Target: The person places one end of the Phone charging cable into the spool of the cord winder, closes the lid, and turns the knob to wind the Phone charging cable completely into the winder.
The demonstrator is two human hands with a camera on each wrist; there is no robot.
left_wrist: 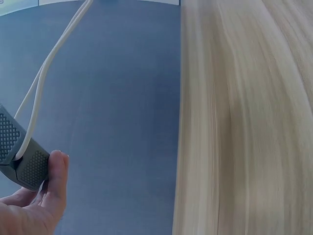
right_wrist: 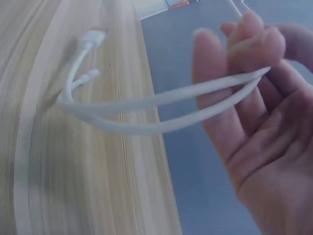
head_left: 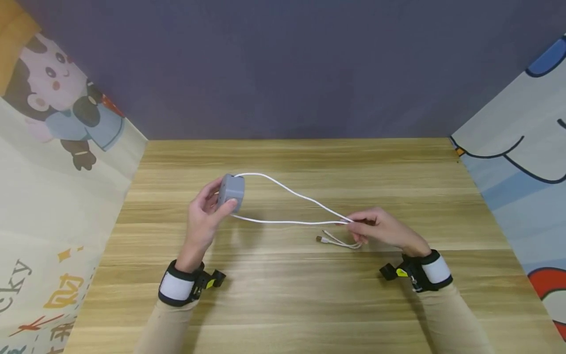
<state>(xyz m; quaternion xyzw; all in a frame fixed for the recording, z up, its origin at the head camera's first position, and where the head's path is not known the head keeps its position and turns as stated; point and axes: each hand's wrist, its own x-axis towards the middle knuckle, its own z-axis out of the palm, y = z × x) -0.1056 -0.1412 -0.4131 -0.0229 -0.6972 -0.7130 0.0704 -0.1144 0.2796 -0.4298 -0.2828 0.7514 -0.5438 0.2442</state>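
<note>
My left hand (head_left: pixel 203 212) grips a small grey block (head_left: pixel 234 189) with chamfered edges, thumb on its near side and fingers behind. In the left wrist view, the block (left_wrist: pixel 33 164) has a textured, studded surface, and two white strands come out of it. These strands of white cable (head_left: pixel 309 199) stretch right in a long loop to my right hand (head_left: pixel 382 230), which pinches them together between thumb and fingertips. Beyond the pinch, the cable's doubled tail hangs down, ending in a USB plug (right_wrist: pixel 93 37) and a smaller connector (right_wrist: pixel 92 74).
Both hands are over a wood-grain table (head_left: pixel 283 305). A dark blue-grey panel (head_left: pixel 292 73) rises along the far edge. Printed cartoon sheets flank the left (head_left: pixel 66 196) and right (head_left: pixel 499 172) sides. Each wrist wears a strapped camera band.
</note>
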